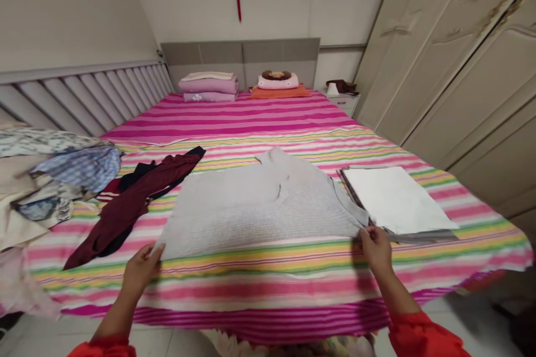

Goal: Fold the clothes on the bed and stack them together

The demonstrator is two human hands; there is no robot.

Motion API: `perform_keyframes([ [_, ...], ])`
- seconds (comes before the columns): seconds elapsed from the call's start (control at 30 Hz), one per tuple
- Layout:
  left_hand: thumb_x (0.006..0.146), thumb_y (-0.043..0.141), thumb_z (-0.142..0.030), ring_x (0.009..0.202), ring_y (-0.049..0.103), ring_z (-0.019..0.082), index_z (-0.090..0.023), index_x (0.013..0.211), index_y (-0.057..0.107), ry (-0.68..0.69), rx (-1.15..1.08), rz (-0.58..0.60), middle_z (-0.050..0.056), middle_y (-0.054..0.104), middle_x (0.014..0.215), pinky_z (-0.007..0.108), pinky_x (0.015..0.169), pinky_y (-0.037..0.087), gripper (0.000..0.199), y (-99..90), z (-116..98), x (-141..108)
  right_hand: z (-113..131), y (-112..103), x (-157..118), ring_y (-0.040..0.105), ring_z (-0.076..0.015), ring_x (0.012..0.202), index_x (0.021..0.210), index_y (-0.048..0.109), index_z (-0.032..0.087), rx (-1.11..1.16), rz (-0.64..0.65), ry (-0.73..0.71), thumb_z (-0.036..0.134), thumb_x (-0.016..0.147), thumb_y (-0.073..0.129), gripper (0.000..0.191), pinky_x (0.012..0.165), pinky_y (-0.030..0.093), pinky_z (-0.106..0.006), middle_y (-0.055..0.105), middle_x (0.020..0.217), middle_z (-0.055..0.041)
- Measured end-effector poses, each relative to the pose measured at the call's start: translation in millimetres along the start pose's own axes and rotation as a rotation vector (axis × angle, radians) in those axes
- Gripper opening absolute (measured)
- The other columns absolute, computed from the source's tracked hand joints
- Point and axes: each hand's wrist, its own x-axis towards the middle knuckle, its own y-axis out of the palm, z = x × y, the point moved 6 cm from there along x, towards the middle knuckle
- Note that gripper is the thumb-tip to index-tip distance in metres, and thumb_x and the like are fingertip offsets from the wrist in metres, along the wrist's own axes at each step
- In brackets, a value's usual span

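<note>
Gray top (234, 206), one: lay flat near the bed (251, 290)'s front edge, near corners pinched tight by left hand (141, 269) and right hand (378, 250), spreading apparently underway, next move wanting even tension.

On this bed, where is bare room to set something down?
The striped cover is free between the near edge and the grey top, and beyond the top toward the bedding stacks. Crowded: the left side, with heaped clothes, and the top's right end, close to the folded pile.
</note>
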Motion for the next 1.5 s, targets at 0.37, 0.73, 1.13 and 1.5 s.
perform_keyframes([
  [0.37,0.094,0.03,-0.029,0.122,0.056,0.022,-0.019,0.124,0.06,0.88,0.064,0.163,0.01,0.065,0.128,0.042,0.105,0.043,0.044,158.6,-150,-121,83,151,-114,0.047,-0.0265,0.132,0.133,0.055,0.023,-0.533,0.487,-0.89,0.034,0.097,0.036,0.043,0.105,0.04,-0.046,0.051,0.144,-0.0113],
  [0.73,0.094,0.041,-0.03,0.141,0.036,0.027,-0.025,0.14,0.049,0.668,0.548,0.214,0.006,0.046,0.149,0.052,0.116,0.026,0.047,122.8,-105,-33,39,143,-29,0.034,-0.029,0.142,0.143,0.047,0.026,-0.959,0.51,-0.727,0.042,0.097,0.037,0.05,0.113,0.023,-0.057,0.044,0.151,-0.0059],
  [1.13,0.096,0.034,-0.033,0.143,0.032,0.028,-0.023,0.141,0.048,0.686,0.449,0.212,0.008,0.042,0.152,0.057,0.113,0.028,0.048,167.8,-158,-43,83,155,28,0.063,-0.0289,0.101,0.095,0.071,0.017,-0.368,0.408,-0.534,0.035,0.083,0.05,0.03,0.096,0.045,-0.044,0.073,0.1,-0.0137],
  [1.5,0.095,0.041,-0.04,0.136,0.043,0.03,-0.026,0.139,0.05,0.891,0.397,0.096,0.007,0.052,0.144,0.057,0.11,0.035,0.047,201.3,-149,-62,138,285,116,0.065,-0.014,0.059,0.127,0.058,0.018,-0.029,0.579,-0.262,0.032,0.075,0.069,0.055,0.055,0.053,-0.027,0.071,0.103,-0.0107],
])
